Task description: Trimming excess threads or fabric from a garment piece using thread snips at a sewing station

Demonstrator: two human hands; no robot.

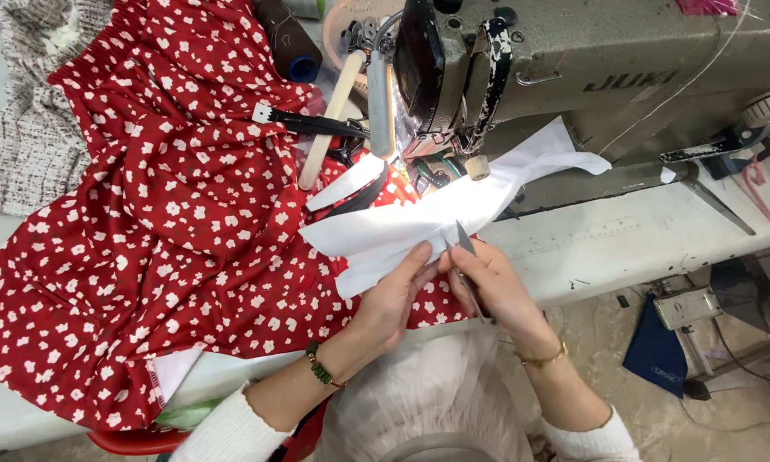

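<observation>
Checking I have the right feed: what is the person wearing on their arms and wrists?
Both forearms show white ribbed knit sleeves pushed back. The left hand has a dark green beaded bracelet at the wrist; the right hand has a thin gold bangle. No gloves.

A piece of smooth, matt white cloth (453, 214) lies against the sewing machine (573, 60), whose painted metal body looks dull, worn and chipped. Left of the machine spreads soft red cloth with white flowers (171, 214), lightly creased. Slim, shiny metal snips (466, 257) sit below the machine. Further left lies coarse, nubby woven fabric (34, 128).
</observation>
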